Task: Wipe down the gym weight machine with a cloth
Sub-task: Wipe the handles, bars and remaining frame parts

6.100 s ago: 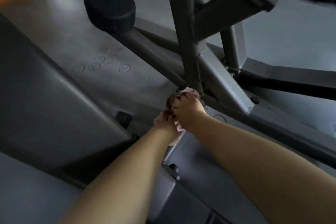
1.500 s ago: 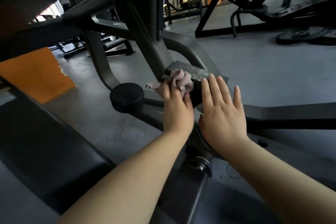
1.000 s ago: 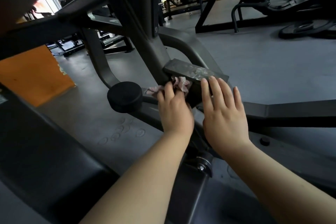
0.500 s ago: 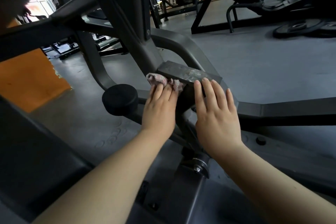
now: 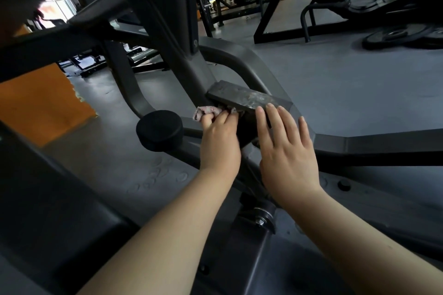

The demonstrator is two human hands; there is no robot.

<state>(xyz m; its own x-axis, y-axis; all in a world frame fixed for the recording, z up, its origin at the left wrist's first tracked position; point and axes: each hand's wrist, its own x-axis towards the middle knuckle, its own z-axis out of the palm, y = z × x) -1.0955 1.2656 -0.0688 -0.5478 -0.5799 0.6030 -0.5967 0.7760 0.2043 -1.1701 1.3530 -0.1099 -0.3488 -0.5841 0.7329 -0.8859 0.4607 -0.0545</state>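
The dark grey frame of the weight machine [image 5: 182, 60] fills the view, with a worn flat foot plate [image 5: 247, 97] at its middle. My left hand [image 5: 220, 141] presses a crumpled pinkish cloth [image 5: 207, 110] against the frame just under the plate's left end; most of the cloth is hidden under my fingers. My right hand [image 5: 285, 151] lies flat with fingers spread, fingertips touching the plate's near edge, holding nothing.
A round black end cap [image 5: 159, 130] juts out left of my left hand. A black padded bench [image 5: 48, 199] runs along the lower left. An orange block [image 5: 40, 105] stands on the grey floor at left. Weight plates [image 5: 398, 36] and other machines sit at the back right.
My left hand has slid the cloth leftward and down off the plate's face to the frame below its left end. My right hand has stayed flat by the plate.
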